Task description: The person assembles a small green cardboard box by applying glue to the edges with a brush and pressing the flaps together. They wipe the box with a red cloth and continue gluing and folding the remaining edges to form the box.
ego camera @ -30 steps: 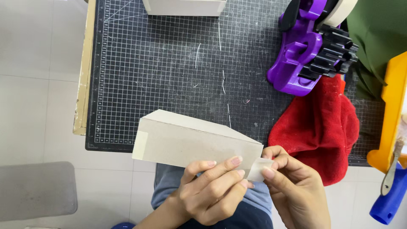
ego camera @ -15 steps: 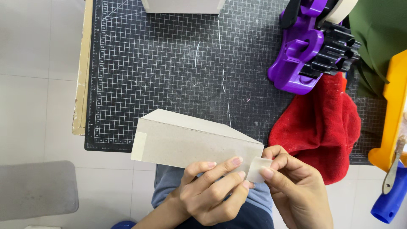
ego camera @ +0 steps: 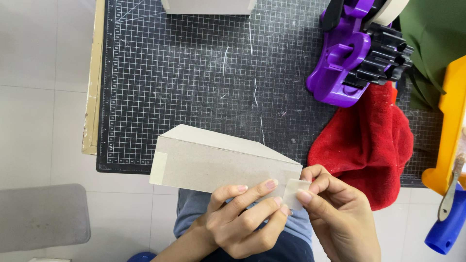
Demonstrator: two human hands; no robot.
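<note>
**Cardboard box held at its right end over the mat's near edge**

Cardboard, grey and folded into a long flat box, is held above the near edge of a black gridded cutting mat, its left end tilted away over the mat and its right end toward the person's lap. The left hand is curled under and around the right end of the box, with the fingers laid along its near face and closed on it. The right hand is closed in a pinch, thumb and forefinger pressed on a small square of pale tape that is wrapped at the box's right corner. A second strip of pale tape is seen on the left end of the box.

A red cloth is bunched on the mat just right of the hands. A purple and black tape dispenser is set beyond it. A yellow object and a blue handle are seen at the right edge, and another grey box is cut off at the top
</note>
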